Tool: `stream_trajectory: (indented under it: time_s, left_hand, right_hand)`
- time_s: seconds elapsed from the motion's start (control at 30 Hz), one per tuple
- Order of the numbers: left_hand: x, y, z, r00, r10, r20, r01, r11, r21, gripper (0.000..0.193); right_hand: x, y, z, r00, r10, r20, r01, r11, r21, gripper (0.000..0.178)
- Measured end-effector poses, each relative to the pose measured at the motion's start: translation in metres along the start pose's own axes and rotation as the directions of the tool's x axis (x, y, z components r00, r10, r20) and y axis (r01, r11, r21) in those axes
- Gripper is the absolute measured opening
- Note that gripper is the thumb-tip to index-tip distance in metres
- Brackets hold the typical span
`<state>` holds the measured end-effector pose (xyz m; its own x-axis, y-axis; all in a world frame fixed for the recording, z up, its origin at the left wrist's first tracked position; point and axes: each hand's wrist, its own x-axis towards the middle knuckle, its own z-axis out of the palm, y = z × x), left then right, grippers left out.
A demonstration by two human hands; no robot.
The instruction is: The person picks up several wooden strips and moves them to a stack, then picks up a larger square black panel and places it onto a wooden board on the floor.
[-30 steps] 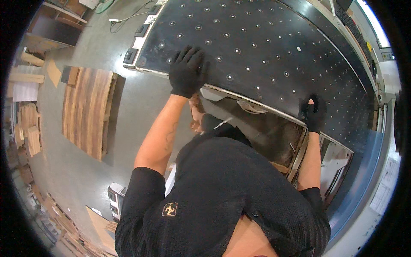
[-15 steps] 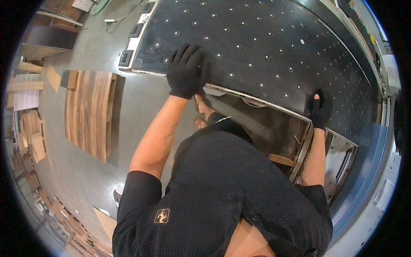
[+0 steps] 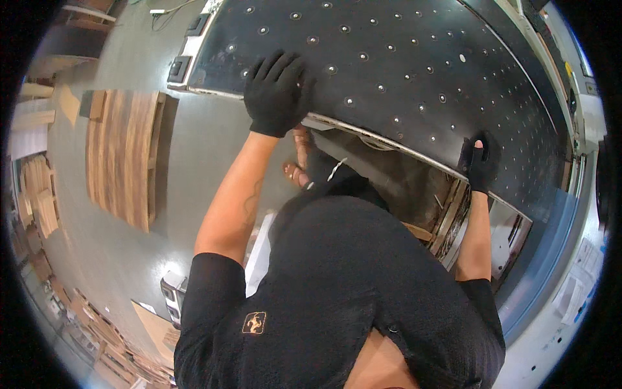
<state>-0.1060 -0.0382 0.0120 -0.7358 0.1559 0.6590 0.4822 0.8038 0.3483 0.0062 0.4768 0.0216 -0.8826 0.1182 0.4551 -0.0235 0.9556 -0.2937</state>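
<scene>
A large black work table [image 3: 363, 78], dotted with rows of small shiny metal balls, fills the upper right. My left hand [image 3: 277, 91], in a black glove, is at its near edge toward the left corner, fingers stretched out and nothing in them. Farther right along the same edge, my right hand [image 3: 480, 163] rests on the black surface. Its glove is dark too, with a bare thumb tip showing, and the thumb stands apart from the fingers. The right fingers blend partly into the table. No loose item shows in either hand.
At left, a striped wood-grain panel stack [image 3: 123, 155] sits on the grey floor [image 3: 194, 149]. Black switch boxes [image 3: 179, 68] line the table's left edge. Open framing shows beneath the table. A blue strip [image 3: 544, 253] and a white machine body [image 3: 557, 324] border the right.
The view has shifted, so the table and panels appear slightly farther left and higher. Both hands stay at the table edge. More of a white object shows beside my left arm.
</scene>
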Motion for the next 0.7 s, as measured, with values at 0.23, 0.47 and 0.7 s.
stream_trajectory:
  time_s: [0.23, 0.47, 0.7]
  left_hand:
    - [-0.001, 0.0, 0.002, 0.998, 0.006, -0.064, -0.005, 1.0, 0.01, 0.024]
    - [-0.002, -0.003, 0.008, 0.996, 0.057, -0.062, -0.053, 0.997, 0.06, 0.024]
    - [-0.001, 0.007, 0.01, 0.999, 0.003, -0.032, 0.002, 0.989, 0.145, 0.033]
  right_hand:
    - [-0.001, 0.007, 0.002, 0.999, 0.017, 0.027, -0.018, 0.999, 0.029, 0.037]
    - [0.001, 0.005, 0.0, 1.0, -0.003, 0.019, 0.002, 1.0, 0.025, 0.037]
    - [0.002, -0.004, -0.013, 0.998, -0.061, -0.011, 0.062, 0.997, 0.054, 0.039]
